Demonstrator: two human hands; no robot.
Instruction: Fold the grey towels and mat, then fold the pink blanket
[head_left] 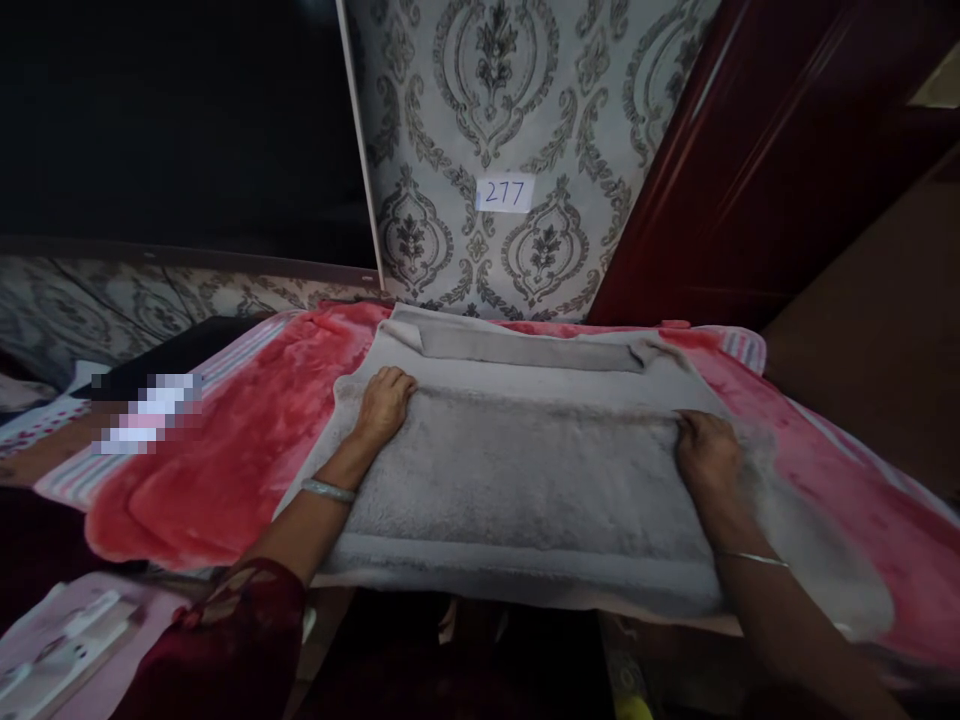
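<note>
A grey fleecy cloth (525, 480) lies spread out over a red plush blanket (217, 440). Near its left side, my left hand (386, 405) is closed with the fingertips on a ridge or fold that runs across the cloth. At the other end of that line, my right hand (709, 455) pinches the cloth with thumb and fingers. Beyond both hands, the far part of the cloth shows a flat folded strip with turned-in corners. A paler band runs along its near edge, which hangs at the front of the blanket.
Behind stands a patterned wall with a paper label (505, 193) reading 277. A large dark screen (172, 130) is at the back left and a dark red panel (697, 150) at the right. A white power strip (67, 650) lies at the lower left.
</note>
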